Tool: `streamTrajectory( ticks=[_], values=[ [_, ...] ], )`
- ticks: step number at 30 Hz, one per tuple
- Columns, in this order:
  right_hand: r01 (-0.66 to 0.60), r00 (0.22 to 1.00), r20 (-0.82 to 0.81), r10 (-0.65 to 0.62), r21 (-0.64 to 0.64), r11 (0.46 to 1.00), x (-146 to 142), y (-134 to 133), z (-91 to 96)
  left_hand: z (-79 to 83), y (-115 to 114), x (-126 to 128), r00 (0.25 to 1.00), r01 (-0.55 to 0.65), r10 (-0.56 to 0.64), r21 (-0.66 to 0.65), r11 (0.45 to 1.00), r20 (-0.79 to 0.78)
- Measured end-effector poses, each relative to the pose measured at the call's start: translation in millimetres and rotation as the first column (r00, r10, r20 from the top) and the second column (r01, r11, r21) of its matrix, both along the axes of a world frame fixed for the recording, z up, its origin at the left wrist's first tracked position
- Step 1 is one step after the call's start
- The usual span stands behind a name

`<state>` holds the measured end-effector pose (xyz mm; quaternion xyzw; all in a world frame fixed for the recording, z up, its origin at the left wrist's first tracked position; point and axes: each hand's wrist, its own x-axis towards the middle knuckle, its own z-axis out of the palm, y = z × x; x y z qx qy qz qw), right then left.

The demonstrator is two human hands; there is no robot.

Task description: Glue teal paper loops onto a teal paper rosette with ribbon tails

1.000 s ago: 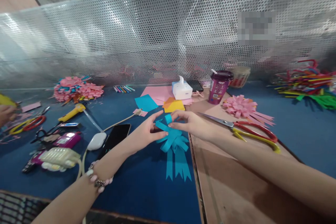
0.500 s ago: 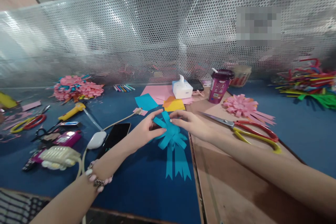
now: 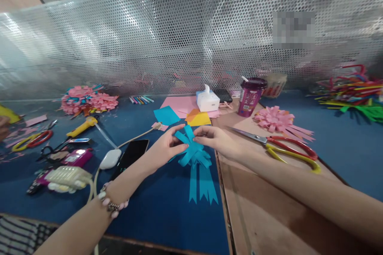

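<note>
A blue paper rosette [image 3: 194, 154] with looped petals and notched tails lies near the seam between the blue and brown table surfaces. My left hand [image 3: 171, 143] closes on its upper left petals, thumb in front and fingers partly hidden behind. On the upper right, my right hand [image 3: 213, 137] pinches a strip of the same rosette near the centre, its fingers curled. Just beyond the hands lie a blue paper sheet [image 3: 166, 115] and a yellow paper sheet [image 3: 199, 118].
Large scissors [image 3: 279, 145] lie right, below a pink rosette [image 3: 274, 119]. A purple cup [image 3: 251, 97] and tissue pack [image 3: 207, 101] stand behind. Left are a phone [image 3: 133, 155], a yellow glue gun [image 3: 82, 126] and a pink flower pile [image 3: 86, 99]. Another person's hand [image 3: 3, 127] shows at the left edge.
The rosette's petals have shifted slightly between my hands, the lower ones drawn a little inward and up. At the far left edge, another person's hand has come into view.
</note>
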<state>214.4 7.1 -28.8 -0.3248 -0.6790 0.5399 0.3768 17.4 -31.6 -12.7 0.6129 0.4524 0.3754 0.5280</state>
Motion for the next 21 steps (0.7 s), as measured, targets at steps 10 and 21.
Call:
streamTrajectory(
  ticks=[10, 21],
  values=[
    [-0.003, 0.997, -0.079, 0.003, 0.002, 1.000, -1, 1, -5.8, -1.0, 2, 1, 0.999, 0.015, -0.014, -0.009, 1.000, 0.036],
    [-0.016, 0.984, -0.176, 0.011, -0.031, 0.999, -3, 2, -14.8, -2.7, 2, 2, 0.995, 0.003, -0.002, -0.014, 1.000, 0.095]
  ],
)
